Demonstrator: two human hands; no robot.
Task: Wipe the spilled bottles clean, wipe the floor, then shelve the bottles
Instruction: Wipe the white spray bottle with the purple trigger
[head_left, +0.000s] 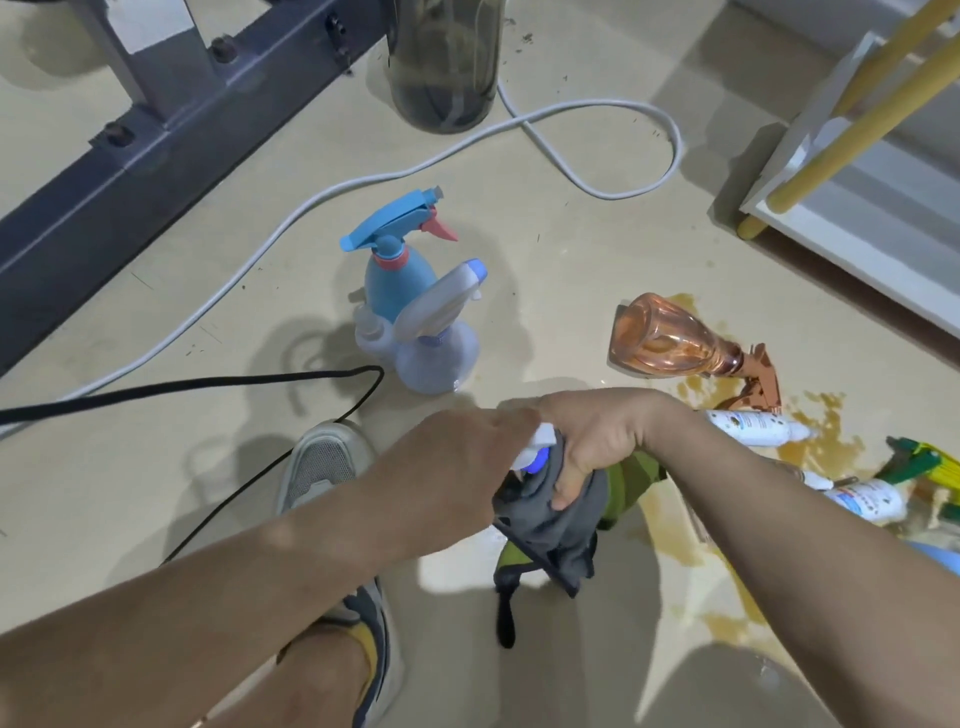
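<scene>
My left hand (457, 457) grips the white-and-blue spray head of a green bottle (631, 480) held above the floor. My right hand (587, 441) holds a grey cloth (550, 525) wrapped round that bottle's neck and body. A blue spray bottle (397, 270) and a pale lilac spray bottle (436, 338) stand upright together on the floor beyond my hands. An amber spray bottle (670, 340) lies on its side in a brown spill (810, 431). Two white bottles (748, 427) (865, 500) lie in the spill at the right.
A white shelf unit (831, 197) with yellow legs stands at the upper right. A white cable (587, 182) and a black cable (208, 384) cross the floor. A dark metal frame (104, 171) and a smoky container (444, 62) lie beyond. My shoe (322, 462) is by the bottles.
</scene>
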